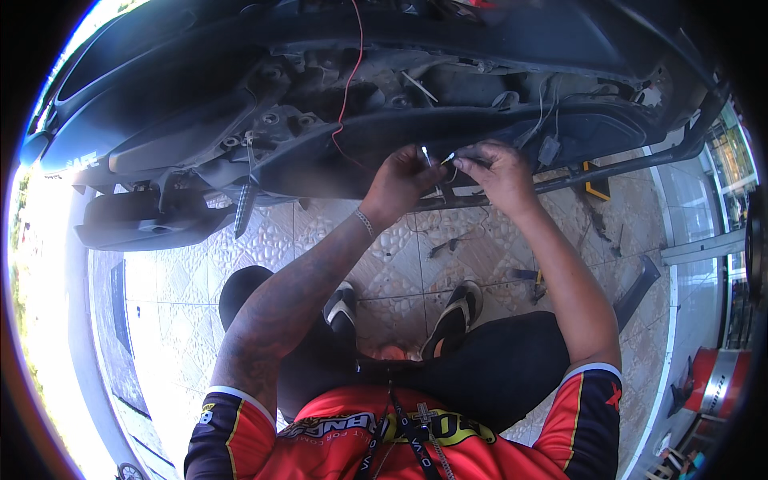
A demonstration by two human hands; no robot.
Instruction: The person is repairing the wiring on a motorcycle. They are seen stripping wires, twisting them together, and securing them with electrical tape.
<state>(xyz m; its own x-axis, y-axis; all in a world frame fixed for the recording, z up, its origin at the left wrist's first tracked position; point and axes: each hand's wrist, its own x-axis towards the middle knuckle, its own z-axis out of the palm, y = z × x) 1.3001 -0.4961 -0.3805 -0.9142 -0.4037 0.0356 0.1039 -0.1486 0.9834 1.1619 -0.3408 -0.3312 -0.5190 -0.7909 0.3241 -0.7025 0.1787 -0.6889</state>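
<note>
Both hands meet in front of the dark motorcycle body panel (320, 156). My left hand (400, 182) is closed in a pinch on a thin wire; a small bright-tipped piece (426, 151) sticks up beside its thumb and fingers. My right hand (504, 172) is closed too, pinching a short wire end (448, 159) that points toward the left fingertips. Whether the two ends touch I cannot make out. A long red wire (349, 88) hangs from above across the panel and runs down toward my left hand.
Exposed frame parts and a grey cable with a connector (549, 150) show at the opened side. A black bar (624, 166) crosses at right. On the patterned tile floor (400, 256) lie a yellow-black object (596, 182), dark scraps and a tool (536, 284). A red container (718, 382) stands far right.
</note>
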